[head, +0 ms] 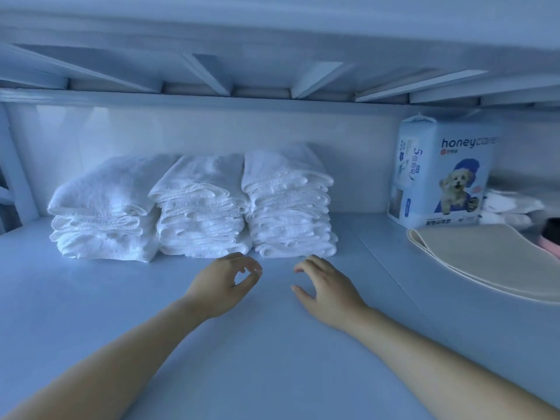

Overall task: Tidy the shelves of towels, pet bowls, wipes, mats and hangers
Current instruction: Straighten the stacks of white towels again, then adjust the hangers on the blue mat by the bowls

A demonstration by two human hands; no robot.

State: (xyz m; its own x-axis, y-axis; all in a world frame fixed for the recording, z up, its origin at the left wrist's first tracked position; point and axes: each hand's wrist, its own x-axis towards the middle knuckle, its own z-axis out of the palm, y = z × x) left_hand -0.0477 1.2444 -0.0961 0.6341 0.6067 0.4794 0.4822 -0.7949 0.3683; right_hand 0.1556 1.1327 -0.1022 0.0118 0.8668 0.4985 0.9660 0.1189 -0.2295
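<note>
Three piles of folded white towels stand side by side at the back of the white shelf (91, 298): a left pile (103, 207), a middle pile (201, 207) and a taller right pile (288, 204). My left hand (222, 283) hovers just in front of the gap between the middle and right piles, fingers curled, thumb and forefinger nearly touching, holding nothing. My right hand (325, 286) is just in front of the right pile's lower corner, fingers apart and empty. Neither hand touches a towel.
A blue and white pack of pet pads (439, 174) with a dog picture stands at the back right. In front of it lie beige mats (485, 259). Small white packs (509, 207) and a pink and black object (550, 237) sit at the far right. The upper shelf's slats hang low overhead.
</note>
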